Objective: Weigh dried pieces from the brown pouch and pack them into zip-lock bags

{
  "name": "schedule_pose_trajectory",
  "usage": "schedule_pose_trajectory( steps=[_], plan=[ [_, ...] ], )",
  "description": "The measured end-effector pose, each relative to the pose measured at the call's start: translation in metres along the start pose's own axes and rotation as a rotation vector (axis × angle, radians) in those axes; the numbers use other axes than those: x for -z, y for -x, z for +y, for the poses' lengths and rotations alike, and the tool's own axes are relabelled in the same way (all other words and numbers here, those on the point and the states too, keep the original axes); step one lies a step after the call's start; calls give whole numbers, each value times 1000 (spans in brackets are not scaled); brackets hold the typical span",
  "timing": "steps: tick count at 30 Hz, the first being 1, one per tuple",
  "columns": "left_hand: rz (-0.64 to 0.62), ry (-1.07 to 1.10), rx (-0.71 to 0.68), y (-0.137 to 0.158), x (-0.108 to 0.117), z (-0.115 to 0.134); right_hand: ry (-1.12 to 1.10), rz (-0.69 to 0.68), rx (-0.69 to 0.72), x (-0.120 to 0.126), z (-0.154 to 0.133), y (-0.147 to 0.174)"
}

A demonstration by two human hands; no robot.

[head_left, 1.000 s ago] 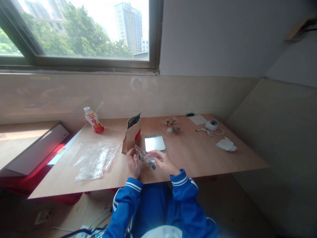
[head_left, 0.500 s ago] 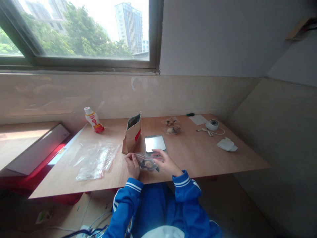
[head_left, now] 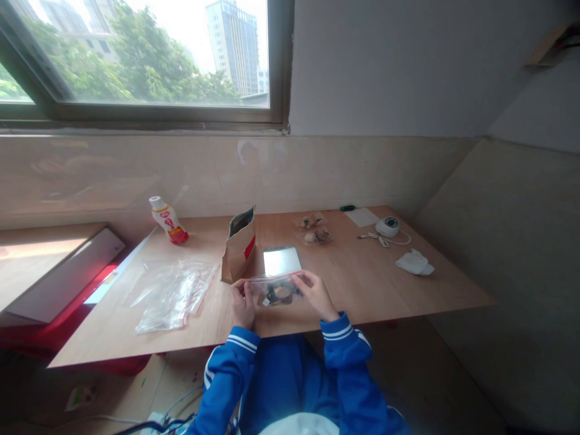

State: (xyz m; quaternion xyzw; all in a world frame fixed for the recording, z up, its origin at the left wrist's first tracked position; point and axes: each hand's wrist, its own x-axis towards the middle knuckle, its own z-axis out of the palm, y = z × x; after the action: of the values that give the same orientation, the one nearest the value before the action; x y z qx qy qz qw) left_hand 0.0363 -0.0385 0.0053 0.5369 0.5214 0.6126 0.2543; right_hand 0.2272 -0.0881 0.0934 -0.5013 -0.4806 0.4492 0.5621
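Between my two hands is a clear zip bag (head_left: 277, 292) with dark and pale brown dried pieces inside, its red seal strip along the top. My left hand (head_left: 243, 304) pinches the bag's upper left corner. My right hand (head_left: 317, 295) grips the upper right corner, fingers closed on the edge. Just behind the bag lies a small scale with a shiny plate (head_left: 281, 261), its front edge partly hidden by the bag. An open brown paper pouch (head_left: 238, 249) with a red patch stands upright beyond my left hand.
Flat clear zip bags (head_left: 174, 296) lie at left near a white and red bottle (head_left: 168, 221). Two filled bags (head_left: 317, 235) rest behind the scale. Further right are a white dome camera (head_left: 387, 226) with cable, a white paper sheet (head_left: 361, 217), a green-handled tool (head_left: 347, 208) and crumpled tissue (head_left: 414, 263).
My right hand has moved right along the seal to the bag's right corner. The bag is now stretched out wider and raised slightly, its top edge straighter.
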Motion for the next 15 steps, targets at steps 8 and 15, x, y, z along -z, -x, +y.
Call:
schedule_pose_trajectory(
  steps=[8, 15],
  plan=[
    [-145, -26, -57, -1, 2, 5, -37, 120, 10, 0, 3, -1],
    [-164, -86, -22, -4, 2, 9, 2, 107, 53, -2, -1, 2]
  ],
)
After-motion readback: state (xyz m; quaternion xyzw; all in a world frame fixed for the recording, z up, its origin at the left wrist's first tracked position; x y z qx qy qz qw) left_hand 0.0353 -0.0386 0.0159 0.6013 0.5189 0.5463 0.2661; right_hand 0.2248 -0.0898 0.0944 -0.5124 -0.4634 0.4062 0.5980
